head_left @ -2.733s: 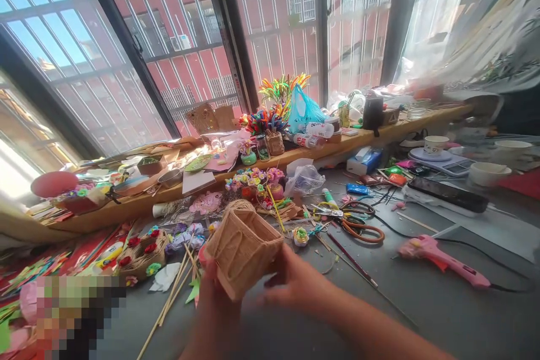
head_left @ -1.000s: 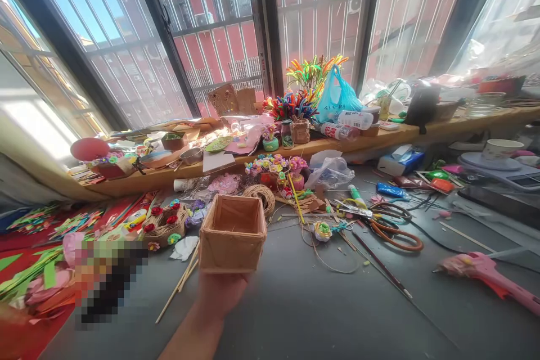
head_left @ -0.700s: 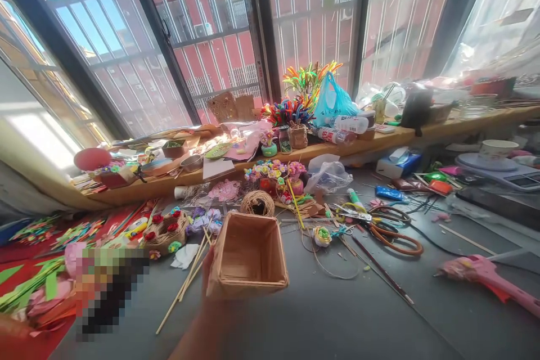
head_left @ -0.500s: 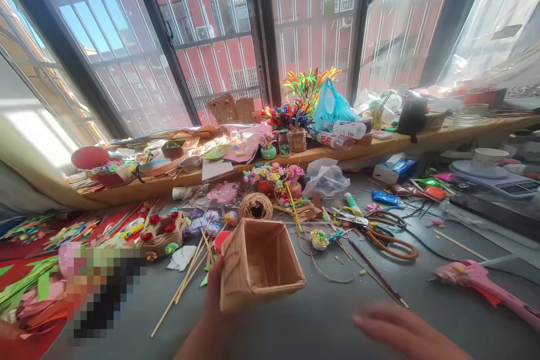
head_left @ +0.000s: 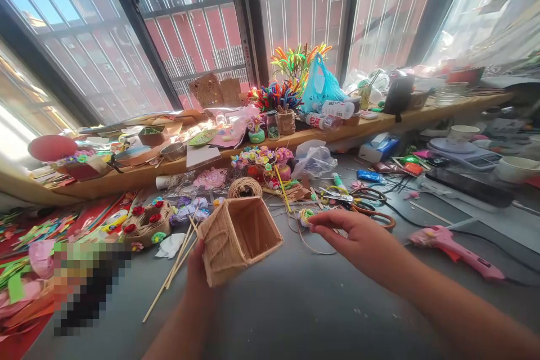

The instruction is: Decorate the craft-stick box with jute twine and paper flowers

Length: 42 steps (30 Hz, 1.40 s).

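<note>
A box wrapped in brown twine [head_left: 225,247], square and open-topped, is tilted in my left hand [head_left: 198,261]. My left fingers are closed round its left side, and its inside shows bare brown walls. My right hand [head_left: 352,236] reaches across the grey table, its fingertips pinched at the right edge of a small yellow-green flower [head_left: 304,216]. The flower rests on the table, partly behind those fingertips. Just behind the box lies a roll of twine [head_left: 244,187]. Scissors with brown handles [head_left: 379,215] lie beyond my right hand, partly covered by it.
A pink glue gun [head_left: 455,244] lies at the right with its cord. Thin wooden sticks [head_left: 171,275] lie left of the box, near a twine basket with red roses [head_left: 147,222]. Along the window, a wooden ledge [head_left: 236,154] carries bottles, pipe cleaners and a blue bag [head_left: 323,87].
My right hand has moved forward and left from the front of the table to the flower. The box in my left hand has tilted further, showing more of its left side.
</note>
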Each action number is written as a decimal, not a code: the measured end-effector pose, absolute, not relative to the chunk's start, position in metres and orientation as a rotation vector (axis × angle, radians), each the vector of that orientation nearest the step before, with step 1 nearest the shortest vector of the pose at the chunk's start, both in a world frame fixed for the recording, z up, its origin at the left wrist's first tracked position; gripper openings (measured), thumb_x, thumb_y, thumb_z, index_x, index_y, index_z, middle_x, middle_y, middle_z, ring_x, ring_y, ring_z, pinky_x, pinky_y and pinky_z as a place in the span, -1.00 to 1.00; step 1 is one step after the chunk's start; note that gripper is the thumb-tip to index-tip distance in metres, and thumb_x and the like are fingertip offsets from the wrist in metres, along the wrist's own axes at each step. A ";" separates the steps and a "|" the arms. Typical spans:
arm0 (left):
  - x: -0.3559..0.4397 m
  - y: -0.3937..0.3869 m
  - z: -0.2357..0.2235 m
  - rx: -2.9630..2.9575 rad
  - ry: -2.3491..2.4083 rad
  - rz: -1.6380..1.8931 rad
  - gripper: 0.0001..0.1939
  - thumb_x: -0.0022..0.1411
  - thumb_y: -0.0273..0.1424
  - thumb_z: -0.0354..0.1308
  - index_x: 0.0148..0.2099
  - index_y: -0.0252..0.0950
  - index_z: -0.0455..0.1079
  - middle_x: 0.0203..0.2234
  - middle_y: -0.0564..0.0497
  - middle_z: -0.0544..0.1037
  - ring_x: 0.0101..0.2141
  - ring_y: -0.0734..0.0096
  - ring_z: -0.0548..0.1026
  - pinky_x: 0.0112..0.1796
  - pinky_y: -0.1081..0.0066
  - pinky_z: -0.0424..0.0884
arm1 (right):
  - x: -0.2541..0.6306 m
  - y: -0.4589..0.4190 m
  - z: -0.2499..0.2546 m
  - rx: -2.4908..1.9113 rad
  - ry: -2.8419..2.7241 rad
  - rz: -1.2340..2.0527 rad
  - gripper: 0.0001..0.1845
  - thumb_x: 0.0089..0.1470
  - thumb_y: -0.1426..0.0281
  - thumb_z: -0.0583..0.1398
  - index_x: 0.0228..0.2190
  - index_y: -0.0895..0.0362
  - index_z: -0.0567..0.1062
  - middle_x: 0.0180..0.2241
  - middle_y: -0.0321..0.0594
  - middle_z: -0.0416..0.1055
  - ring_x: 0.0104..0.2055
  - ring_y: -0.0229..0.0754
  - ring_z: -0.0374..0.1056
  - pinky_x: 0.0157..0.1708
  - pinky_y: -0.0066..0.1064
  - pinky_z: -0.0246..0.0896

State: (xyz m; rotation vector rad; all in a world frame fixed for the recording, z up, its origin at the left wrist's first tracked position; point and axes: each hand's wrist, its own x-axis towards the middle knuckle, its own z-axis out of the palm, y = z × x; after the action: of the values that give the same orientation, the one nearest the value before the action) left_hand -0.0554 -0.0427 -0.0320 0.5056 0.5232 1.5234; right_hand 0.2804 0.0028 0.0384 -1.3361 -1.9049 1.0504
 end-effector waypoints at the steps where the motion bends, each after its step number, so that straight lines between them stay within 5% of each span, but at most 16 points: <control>1: -0.057 -0.039 -0.033 0.525 0.564 1.498 -0.39 0.34 -0.16 0.25 0.38 -0.12 0.36 0.00 -0.08 0.72 -0.07 -0.02 0.71 -0.03 0.13 0.64 | 0.282 0.005 0.043 -1.356 -1.957 1.052 -0.64 0.26 0.10 0.22 -0.11 0.00 0.71 -0.12 -0.13 0.69 -0.07 0.11 0.56 -0.08 -0.14 0.41; 3: -0.053 -0.032 -0.032 0.560 0.680 1.480 -0.38 0.31 -0.14 0.28 0.37 -0.10 0.38 -0.02 -0.02 0.73 -0.08 0.08 0.70 -0.07 0.25 0.64 | 0.284 0.010 0.048 -1.343 -1.989 1.136 -0.62 0.26 0.06 0.23 -0.07 -0.01 0.69 -0.10 -0.15 0.69 -0.08 0.09 0.56 -0.15 -0.19 0.42; 9: -0.021 -0.011 -0.026 0.685 0.905 1.511 -0.32 0.24 -0.19 0.37 0.37 -0.13 0.38 0.08 -0.08 0.68 0.17 -0.01 0.54 0.15 0.15 0.51 | 0.282 0.034 0.034 -1.191 -1.711 1.439 -0.54 0.31 -0.03 0.19 -0.12 0.05 0.67 -0.04 -0.14 0.67 0.08 0.06 0.52 0.15 -0.12 0.31; 16: -0.010 0.008 -0.050 0.971 1.245 1.529 -0.13 0.11 -0.08 0.46 0.37 -0.18 0.26 0.29 -0.19 0.47 0.33 -0.11 0.38 0.29 0.05 0.34 | 0.274 0.050 0.018 -1.067 -1.324 1.731 -0.60 0.33 0.06 0.21 -0.20 0.13 0.66 -0.14 -0.04 0.68 -0.09 -0.03 0.58 0.00 -0.16 0.42; 21: -0.026 -0.004 -0.052 1.115 1.429 1.459 -0.12 0.06 -0.08 0.51 0.33 -0.22 0.28 0.25 -0.23 0.50 0.28 -0.16 0.44 0.29 -0.03 0.32 | 0.275 0.043 0.015 -1.029 -1.239 1.779 -0.58 0.31 0.04 0.24 -0.20 0.15 0.66 -0.18 -0.03 0.68 -0.16 -0.07 0.59 -0.06 -0.19 0.44; 28: -0.050 -0.052 -0.061 1.535 1.918 1.095 -0.05 0.13 -0.14 0.41 0.47 -0.18 0.11 0.35 -0.30 0.36 0.32 -0.24 0.37 0.30 -0.25 0.24 | 0.271 0.022 0.033 -0.891 -1.218 1.903 -0.51 0.15 -0.06 0.36 -0.25 0.14 0.67 -0.22 -0.07 0.69 -0.15 -0.03 0.60 -0.01 -0.14 0.45; 31: -0.035 -0.070 -0.056 1.672 2.002 1.308 -0.10 0.19 -0.15 0.36 0.48 -0.11 0.09 0.43 -0.23 0.22 0.39 -0.21 0.24 0.29 -0.20 0.28 | 0.264 0.011 0.042 -0.872 -1.228 1.938 -0.48 0.12 -0.09 0.37 -0.26 0.14 0.67 -0.24 -0.08 0.68 -0.17 -0.04 0.60 0.00 -0.14 0.44; 33: -0.017 -0.080 -0.046 1.775 1.899 1.556 -0.28 0.21 -0.16 0.37 0.36 -0.13 0.28 0.33 -0.23 0.36 0.28 -0.13 0.39 0.16 -0.04 0.46 | 0.258 0.002 0.048 -0.850 -1.238 1.960 -0.47 0.10 -0.10 0.38 -0.27 0.14 0.67 -0.25 -0.08 0.68 -0.17 -0.05 0.59 0.00 -0.14 0.43; 35: 0.005 -0.087 -0.034 1.861 1.669 1.513 -0.53 0.22 -0.18 0.37 0.14 -0.16 0.49 0.04 -0.17 0.60 -0.04 0.05 0.60 -0.07 0.17 0.58 | 0.251 -0.007 0.054 -0.811 -1.264 1.969 -0.46 0.08 -0.11 0.39 -0.28 0.14 0.67 -0.25 -0.10 0.68 -0.17 -0.06 0.58 0.00 -0.15 0.43; 37: 0.029 -0.088 -0.022 1.741 1.468 1.209 -0.59 0.25 -0.13 0.33 0.09 -0.17 0.59 -0.15 -0.11 0.70 -0.27 0.19 0.62 -0.20 0.28 0.59 | 0.245 -0.015 0.058 -0.784 -1.310 1.961 -0.44 0.07 -0.13 0.38 -0.28 0.13 0.67 -0.25 -0.11 0.67 -0.17 -0.07 0.56 0.01 -0.16 0.41; 42: 0.057 -0.076 -0.010 1.513 1.399 0.916 -0.71 0.25 -0.14 0.28 -0.32 -0.22 0.71 -0.48 -0.05 0.72 -0.46 0.27 0.60 -0.38 0.41 0.49 | 0.248 -0.015 0.061 -0.842 -1.526 1.865 -0.39 0.13 -0.20 0.29 -0.22 0.12 0.65 -0.18 -0.08 0.66 -0.07 0.00 0.54 0.05 -0.14 0.39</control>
State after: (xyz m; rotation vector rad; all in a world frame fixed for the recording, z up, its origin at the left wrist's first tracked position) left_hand 0.0568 -0.0756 -0.0097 1.5132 1.3989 0.9164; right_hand 0.2476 -0.0148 0.0612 -0.8423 -1.5260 1.8653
